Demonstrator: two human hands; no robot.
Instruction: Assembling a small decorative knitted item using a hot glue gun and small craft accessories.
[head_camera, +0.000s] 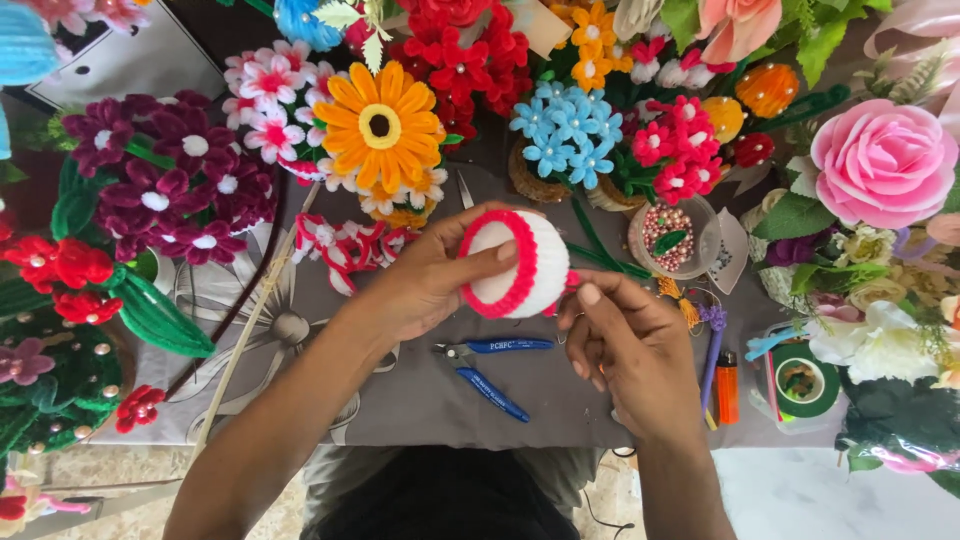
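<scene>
My left hand (425, 275) grips a round white fuzzy ball (520, 262) with a pink-red fuzzy ring wound around its front, held above the grey table cover (420, 400). My right hand (630, 350) is just right of the ball, thumb and fingers pinching the pink strand at its lower right edge. Blue-handled pliers (490, 370) lie on the cover right below both hands.
Handmade fuzzy flowers crowd the table: orange daisy (380, 125), maroon blooms (170, 180), blue cluster (565, 130), pink rose (885, 160). A clear cup of beads (670, 235), an orange lighter (727, 385), green tape roll (805, 380) and thin wooden stick (250, 330) lie nearby.
</scene>
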